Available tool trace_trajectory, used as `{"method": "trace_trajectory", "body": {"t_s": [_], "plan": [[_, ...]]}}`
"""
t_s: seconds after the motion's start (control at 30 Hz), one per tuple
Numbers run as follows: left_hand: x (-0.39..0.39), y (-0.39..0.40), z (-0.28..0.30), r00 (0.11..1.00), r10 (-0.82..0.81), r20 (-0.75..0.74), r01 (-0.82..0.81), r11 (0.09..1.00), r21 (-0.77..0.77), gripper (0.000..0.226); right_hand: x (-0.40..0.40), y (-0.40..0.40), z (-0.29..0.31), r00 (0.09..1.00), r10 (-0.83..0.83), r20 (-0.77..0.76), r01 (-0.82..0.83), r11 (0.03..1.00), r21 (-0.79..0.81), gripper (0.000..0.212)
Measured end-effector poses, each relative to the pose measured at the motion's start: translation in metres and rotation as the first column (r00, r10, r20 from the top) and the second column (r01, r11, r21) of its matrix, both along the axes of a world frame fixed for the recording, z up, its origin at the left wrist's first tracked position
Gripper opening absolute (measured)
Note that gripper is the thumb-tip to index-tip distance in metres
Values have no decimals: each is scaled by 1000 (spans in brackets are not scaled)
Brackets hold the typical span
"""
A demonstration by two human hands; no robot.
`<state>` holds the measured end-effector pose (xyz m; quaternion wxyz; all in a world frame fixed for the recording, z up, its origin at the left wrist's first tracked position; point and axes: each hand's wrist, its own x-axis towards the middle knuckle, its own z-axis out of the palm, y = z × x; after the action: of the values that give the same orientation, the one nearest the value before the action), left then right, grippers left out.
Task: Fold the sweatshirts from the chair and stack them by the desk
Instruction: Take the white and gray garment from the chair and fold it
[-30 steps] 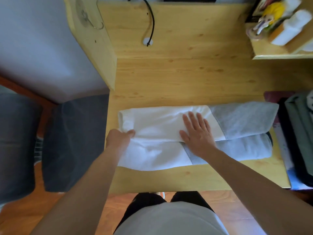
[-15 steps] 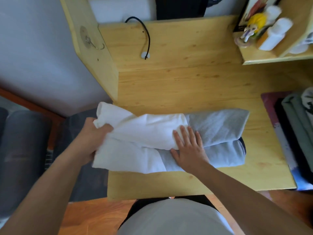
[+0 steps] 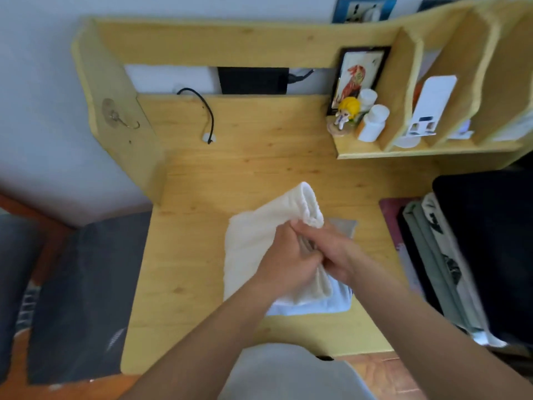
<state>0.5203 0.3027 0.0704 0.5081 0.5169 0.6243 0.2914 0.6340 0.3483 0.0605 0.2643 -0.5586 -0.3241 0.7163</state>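
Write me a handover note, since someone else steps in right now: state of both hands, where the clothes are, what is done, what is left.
Left hand: grip on the white end of the sweatshirt, carrying it over toward the right.
Right hand: on the sweatshirt's middle, meeting the left hand; whether it grips cannot be told.
The sweatshirt lies on the desk, its grey end mostly covered.
Folded clothes lie at the desk's right edge.
Done: narrowed lengthwise, fold across begun.
Left: press the fold flat, move it to the stack.

Bedroom study nook: wooden desk (image 3: 259, 174), figurine (image 3: 346, 112).
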Motion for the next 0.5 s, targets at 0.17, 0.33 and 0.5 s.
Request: {"method": "trace_trajectory", "body": {"t_s": [0.17,0.33,0.5], "plan": [[-43,-65,-66,976,48,-212,-33,997,70,65,23,1,-27,946,-98,308,61,990,127,39],[-63,-101,-140,913,190,-360,-221,974,-46,101,34,-1,-34,844,-110,525,-8,976,218,36],[-46,-86,-157,849,512,-130,-521,853,-38,85,55,-5,-62,690,-36,723,-58,993,105,36]]}}
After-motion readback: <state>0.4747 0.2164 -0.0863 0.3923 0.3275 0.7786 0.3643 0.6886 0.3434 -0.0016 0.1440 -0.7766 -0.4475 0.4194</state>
